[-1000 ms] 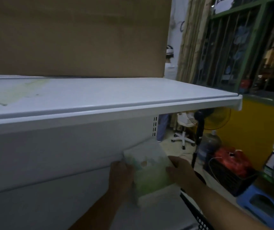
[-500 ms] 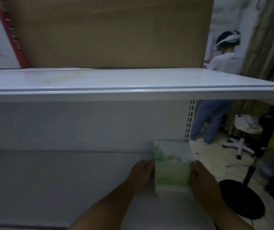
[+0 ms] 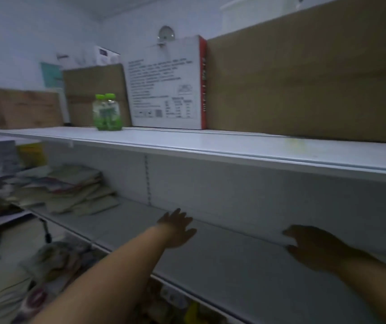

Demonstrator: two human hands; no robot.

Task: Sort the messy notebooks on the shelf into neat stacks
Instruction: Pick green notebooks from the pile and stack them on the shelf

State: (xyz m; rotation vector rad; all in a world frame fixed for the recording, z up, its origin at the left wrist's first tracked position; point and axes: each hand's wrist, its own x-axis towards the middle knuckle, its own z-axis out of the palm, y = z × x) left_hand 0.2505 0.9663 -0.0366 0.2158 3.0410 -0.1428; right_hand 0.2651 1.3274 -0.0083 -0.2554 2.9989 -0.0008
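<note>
Shelf (image 3: pixel 210 146) smooth painted metal; boxes (image 3: pixel 304 90) matt cardboard.

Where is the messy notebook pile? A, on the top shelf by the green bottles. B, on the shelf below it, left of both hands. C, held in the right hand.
B: the notebook pile lies on the lower shelf, left of the left hand and right hand, both empty.

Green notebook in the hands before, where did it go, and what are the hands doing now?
Both hands let it go; it is out of view now. The left hand reaches open along the shelf toward the messy notebook pile; the right hand is open and empty too. Same white shelf.
</note>
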